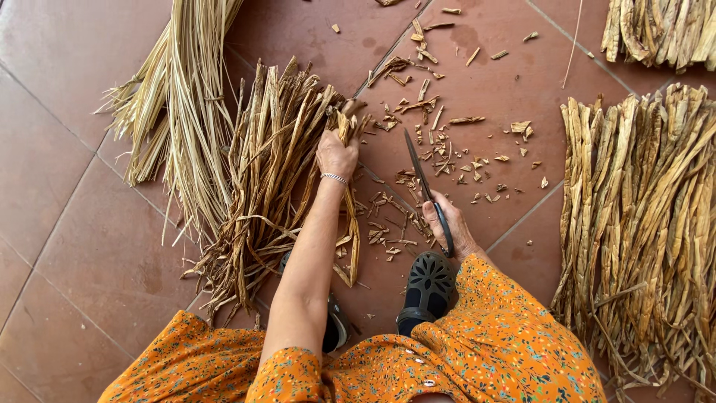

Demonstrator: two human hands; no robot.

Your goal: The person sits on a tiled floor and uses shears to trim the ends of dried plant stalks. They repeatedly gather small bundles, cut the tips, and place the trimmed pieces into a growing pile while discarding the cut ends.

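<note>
Dried, brown leaf strips (349, 194) stood gripped in the left hand (335, 155) near the floor's (89, 246) middle, ends raised for trimming; the right hand (447, 224) fingers closed around a knife (424, 186).

Orange flowered dress (492, 351), black shoe (426, 287), tan dried strips (641, 216), reddish-brown tiled floor (67, 89).

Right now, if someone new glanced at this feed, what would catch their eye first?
Probably the knife, held in the right hand near the middle of the tiled floor, its blade pointing up over a scatter of cut scraps. Next, the left hand gripping a small bunch of dried strips beside a darker heap. A large, orderly row of dried strips fills the right edge.
</note>
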